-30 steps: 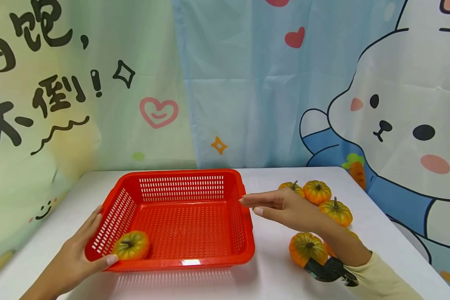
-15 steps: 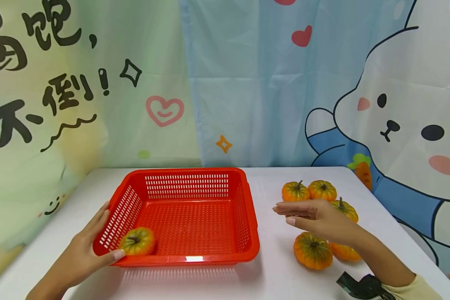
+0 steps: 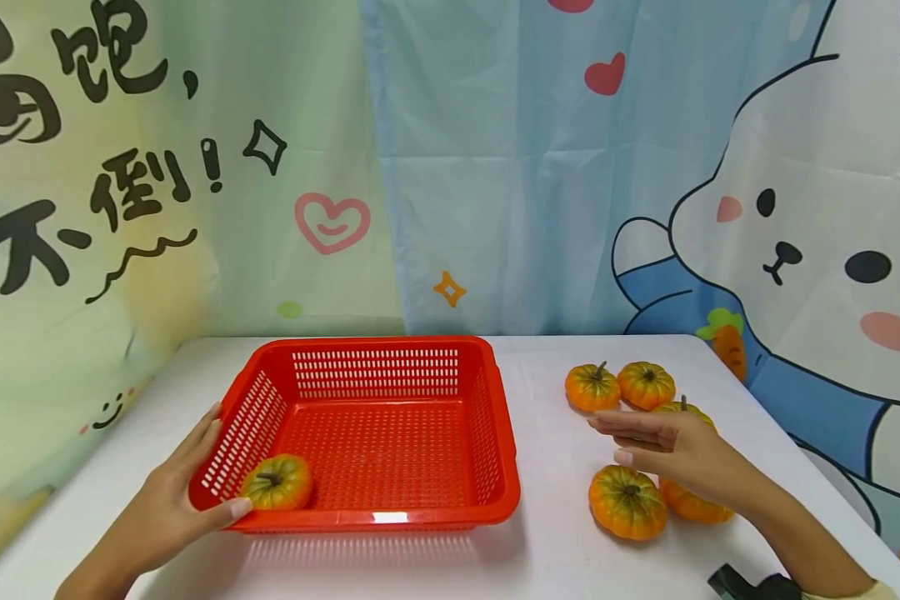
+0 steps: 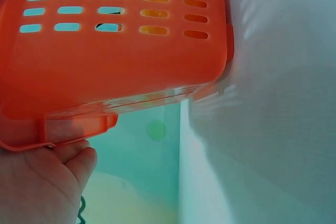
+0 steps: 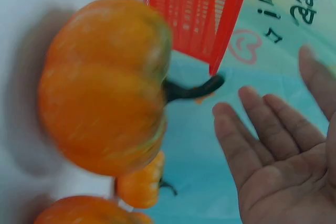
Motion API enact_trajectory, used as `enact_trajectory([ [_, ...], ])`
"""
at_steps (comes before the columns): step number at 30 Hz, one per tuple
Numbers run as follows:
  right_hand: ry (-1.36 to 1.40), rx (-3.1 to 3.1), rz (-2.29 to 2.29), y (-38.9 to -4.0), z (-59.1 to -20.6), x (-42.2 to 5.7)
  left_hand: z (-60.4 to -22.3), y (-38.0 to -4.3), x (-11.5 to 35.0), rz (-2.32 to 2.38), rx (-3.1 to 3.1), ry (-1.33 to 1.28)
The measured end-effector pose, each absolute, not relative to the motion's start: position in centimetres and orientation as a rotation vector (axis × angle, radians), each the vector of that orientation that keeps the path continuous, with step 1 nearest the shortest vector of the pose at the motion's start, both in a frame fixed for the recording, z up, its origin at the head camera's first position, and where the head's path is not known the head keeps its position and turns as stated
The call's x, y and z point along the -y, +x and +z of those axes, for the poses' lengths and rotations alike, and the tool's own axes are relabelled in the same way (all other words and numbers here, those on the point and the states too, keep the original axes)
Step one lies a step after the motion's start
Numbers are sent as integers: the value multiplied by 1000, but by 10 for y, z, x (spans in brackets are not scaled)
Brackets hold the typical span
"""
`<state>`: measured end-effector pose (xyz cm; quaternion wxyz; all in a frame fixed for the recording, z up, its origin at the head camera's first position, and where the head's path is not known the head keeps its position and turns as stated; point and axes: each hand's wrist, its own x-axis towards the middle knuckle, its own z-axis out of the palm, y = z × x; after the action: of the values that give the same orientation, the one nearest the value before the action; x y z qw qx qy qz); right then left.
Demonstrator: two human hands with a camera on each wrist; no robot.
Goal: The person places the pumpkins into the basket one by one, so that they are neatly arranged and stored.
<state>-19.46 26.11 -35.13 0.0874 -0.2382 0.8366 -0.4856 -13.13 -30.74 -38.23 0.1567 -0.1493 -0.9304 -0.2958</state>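
Note:
My left hand (image 3: 167,507) grips the left rim of the red plastic basket (image 3: 390,442), thumb over the near left corner. From the left wrist view, its fingers curl under the basket's outer lip (image 4: 73,129). One small orange-and-green pumpkin (image 3: 277,483) lies inside at the near left corner. On the right, my right hand (image 3: 671,446) hovers with fingers extended over a group of pumpkins, holding nothing. It partly covers a pumpkin (image 3: 690,407) behind it. In the right wrist view a pumpkin (image 5: 105,87) with a dark curved stem is beside the open fingers.
Two pumpkins stand at the back right, a left one (image 3: 592,387) and a right one (image 3: 647,385). Nearer sit another pumpkin (image 3: 628,502) and its neighbour (image 3: 693,502). A white table (image 3: 555,567) carries everything, with a printed curtain (image 3: 480,208) behind.
My right hand has moved from beside the basket's right rim rightward to above the pumpkins. The left hand keeps its hold on the basket. The head view has turned slightly left.

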Motion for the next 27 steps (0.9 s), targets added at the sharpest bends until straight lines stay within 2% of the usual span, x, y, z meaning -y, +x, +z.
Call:
enact_trajectory([
  [27,-681,-2390,-1311,-201,-377,-280,-382,-131,307,-818,2660,-414],
])
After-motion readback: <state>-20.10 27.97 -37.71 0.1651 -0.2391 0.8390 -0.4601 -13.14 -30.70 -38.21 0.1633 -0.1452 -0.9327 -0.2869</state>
